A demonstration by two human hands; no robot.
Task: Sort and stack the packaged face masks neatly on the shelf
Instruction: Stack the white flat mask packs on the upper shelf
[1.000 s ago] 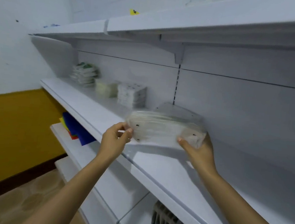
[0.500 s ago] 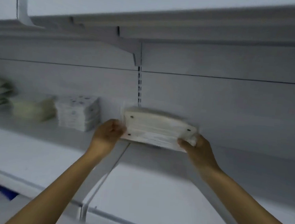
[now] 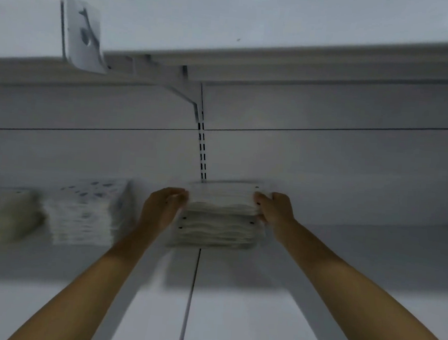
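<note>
1. Mask stack (image 3: 218, 223) is sitting on the shelf (image 3: 259, 320) by the back panel, long side running left-right.
2. Left hand (image 3: 161, 207) and right hand (image 3: 276, 208) are gripping its ends.
3. Spotted stack (image 3: 85, 212) is sitting near on the left; there's open shelf to the right.

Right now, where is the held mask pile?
Centre of head view: the mask pile sits on the shelf between left hand and right hand, right of the spotted pile.

The mask stack (image 3: 217, 223) sits at the rear of the shelf (image 3: 312, 324), before the back panel (image 3: 351, 174). The left hand (image 3: 160, 210) holds its left end, the right hand (image 3: 276, 210) its right end. A second stack (image 3: 85, 212) lies to its left, and a third stack (image 3: 2, 214) farther left.
</note>
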